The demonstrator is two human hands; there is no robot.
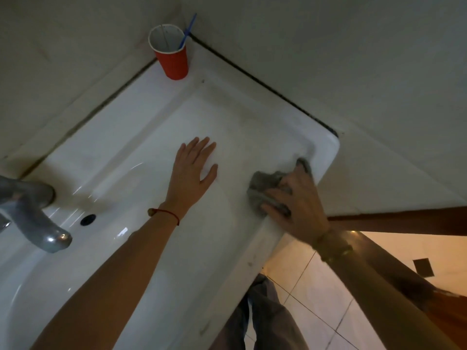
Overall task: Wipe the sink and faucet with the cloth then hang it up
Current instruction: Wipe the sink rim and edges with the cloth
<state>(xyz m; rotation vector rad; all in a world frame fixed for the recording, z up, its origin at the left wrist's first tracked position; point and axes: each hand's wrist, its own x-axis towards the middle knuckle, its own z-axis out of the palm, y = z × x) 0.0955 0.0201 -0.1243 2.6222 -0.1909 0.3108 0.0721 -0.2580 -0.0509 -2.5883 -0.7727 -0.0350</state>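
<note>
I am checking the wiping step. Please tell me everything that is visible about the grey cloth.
The crumpled grey cloth looks like soft, worn fabric, bunched into folds rather than spread flat. It lies on the front right edge of the white ceramic sink, near its rounded corner. The right hand presses on it with fingers spread, covering much of it; one end sticks out beyond the fingertips. The left hand rests flat on the sink apart from it.

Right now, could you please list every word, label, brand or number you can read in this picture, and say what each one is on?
None: no readable text shows anywhere.
Red cup: plain, no print visible.
Faucet: no brand mark visible.
Sink: bare white, no mark.
Cloth in the right hand: no tag visible.
</note>
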